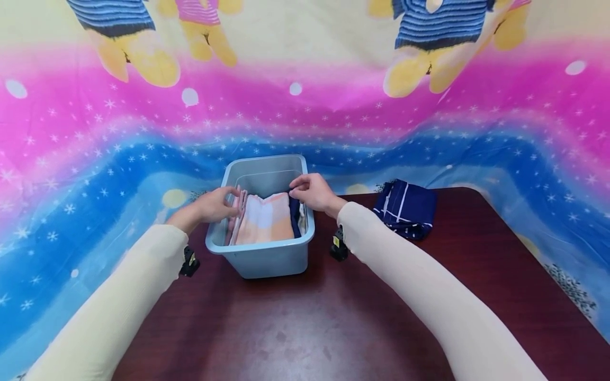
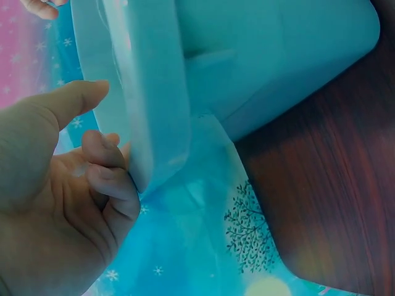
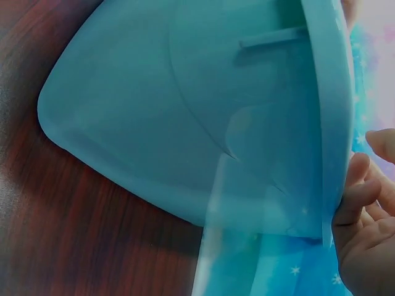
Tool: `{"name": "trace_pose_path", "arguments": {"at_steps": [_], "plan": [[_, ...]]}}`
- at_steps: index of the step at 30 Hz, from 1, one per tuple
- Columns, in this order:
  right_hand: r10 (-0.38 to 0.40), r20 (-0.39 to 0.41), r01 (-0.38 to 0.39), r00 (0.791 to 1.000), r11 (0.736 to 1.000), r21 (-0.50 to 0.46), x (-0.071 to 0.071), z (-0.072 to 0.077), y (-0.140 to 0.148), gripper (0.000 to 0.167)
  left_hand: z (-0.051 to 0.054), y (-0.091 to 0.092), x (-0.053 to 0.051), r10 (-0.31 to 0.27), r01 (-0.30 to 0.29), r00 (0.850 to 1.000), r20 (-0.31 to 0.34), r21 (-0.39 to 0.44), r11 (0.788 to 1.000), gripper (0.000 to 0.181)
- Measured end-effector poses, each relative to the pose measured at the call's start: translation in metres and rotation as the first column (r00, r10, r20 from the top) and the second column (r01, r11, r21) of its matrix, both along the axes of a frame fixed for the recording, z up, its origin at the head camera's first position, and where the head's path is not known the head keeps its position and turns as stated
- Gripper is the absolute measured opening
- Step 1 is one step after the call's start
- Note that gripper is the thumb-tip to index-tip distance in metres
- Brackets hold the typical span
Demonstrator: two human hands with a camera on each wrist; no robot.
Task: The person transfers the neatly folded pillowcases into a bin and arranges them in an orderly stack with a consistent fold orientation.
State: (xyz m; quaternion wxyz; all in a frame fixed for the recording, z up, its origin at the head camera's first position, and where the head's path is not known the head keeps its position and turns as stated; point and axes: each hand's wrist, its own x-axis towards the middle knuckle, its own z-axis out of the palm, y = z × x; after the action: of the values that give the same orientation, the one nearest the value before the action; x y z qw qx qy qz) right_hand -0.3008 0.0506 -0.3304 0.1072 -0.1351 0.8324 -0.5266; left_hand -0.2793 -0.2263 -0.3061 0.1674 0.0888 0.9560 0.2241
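cloth (image 1: 411,209), navy, on tbl (image 1: 481,248) beside bin (image 1: 267,262)

Head view bright; glare on tabletop (image 1: 305,333); wrist views dimmer.

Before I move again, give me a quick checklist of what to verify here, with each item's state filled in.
1. Plastic bin upright on the wooden table: ok.
2. Peach-and-white checked cloth inside the bin: ok, beside a dark navy cloth.
3. White-lined navy cloth in the bin: not ok, it lies folded on the table, to the bin's right.
4. Left hand clear of the bin: not ok, it reaches over the left rim.
5. Right hand clear of the bin: not ok, it reaches over the right rim.
6. Right hand's grip on the dark navy cloth: cannot tell, the contact is too small.
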Motion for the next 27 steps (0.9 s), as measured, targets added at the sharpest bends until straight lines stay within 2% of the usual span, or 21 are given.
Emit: {"name": "trace_pose_path", "arguments": {"at_steps": [6, 13, 17, 21, 27], "plan": [[0.022, 0.021, -0.022, 1.000, 0.999, -0.034, 0.002, 0.001, 0.005, 0.028, -0.003, -0.003, 0.000, -0.003, 0.002, 1.000, 0.013, 0.038, 0.999, 0.062], [0.051, 0.033, -0.049, 0.998, 0.997, -0.063, 0.006, 0.004, 0.013, 0.029, 0.000, -0.002, 0.003, -0.061, 0.060, 0.998, 0.010, 0.089, 0.994, 0.055], [0.057, 0.005, -0.057, 0.998, 0.997, -0.060, 0.008, 0.006, 0.024, 0.028, 0.003, 0.001, 0.005, -0.089, 0.088, 0.996, 0.001, 0.144, 0.986, 0.052], [0.052, -0.040, -0.054, 0.998, 0.998, -0.041, 0.011, 0.007, 0.036, 0.027, 0.006, 0.007, 0.009, -0.093, 0.096, 0.995, -0.024, 0.185, 0.978, 0.048], [0.080, -0.076, -0.081, 0.994, 0.997, -0.008, 0.019, 0.005, 0.049, 0.029, 0.006, 0.022, 0.021, -0.093, 0.111, 0.992, -0.091, 0.230, 0.967, 0.042]]}}
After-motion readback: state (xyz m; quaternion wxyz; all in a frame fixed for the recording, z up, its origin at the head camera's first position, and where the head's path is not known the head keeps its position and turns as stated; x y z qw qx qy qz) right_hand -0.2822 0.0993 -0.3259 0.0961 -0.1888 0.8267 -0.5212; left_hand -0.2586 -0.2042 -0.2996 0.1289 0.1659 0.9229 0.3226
